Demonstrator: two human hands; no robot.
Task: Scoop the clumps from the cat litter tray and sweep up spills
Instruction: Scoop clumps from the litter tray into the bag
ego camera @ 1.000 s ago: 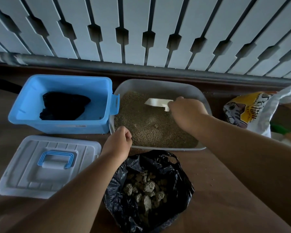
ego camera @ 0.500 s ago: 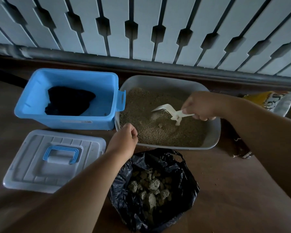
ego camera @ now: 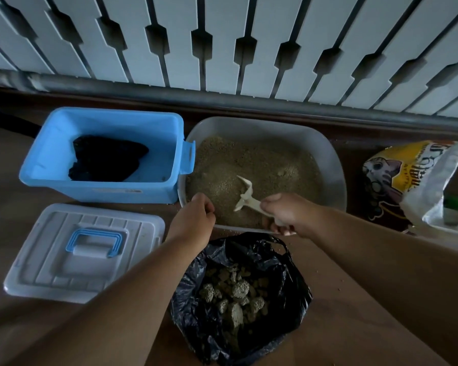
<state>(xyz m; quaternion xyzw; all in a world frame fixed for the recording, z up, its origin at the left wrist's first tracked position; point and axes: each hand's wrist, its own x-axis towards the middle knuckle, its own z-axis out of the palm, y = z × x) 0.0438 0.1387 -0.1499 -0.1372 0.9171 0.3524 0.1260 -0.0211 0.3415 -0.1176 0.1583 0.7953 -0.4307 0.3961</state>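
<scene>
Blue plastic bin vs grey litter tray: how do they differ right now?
The blue plastic bin is deep and boxy with a side latch; the grey litter tray is shallow and round-cornered. The bin holds a dark bundle; the tray holds sandy litter, with a white scoop in it. Only the tray is touched: the left hand grips its near rim. Both are open-topped, side by side.

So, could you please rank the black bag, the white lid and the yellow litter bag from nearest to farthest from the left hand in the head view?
From the left hand:
1. Black bag, just below it.
2. White lid, to its left.
3. Yellow litter bag, far right, beyond the tray.
</scene>
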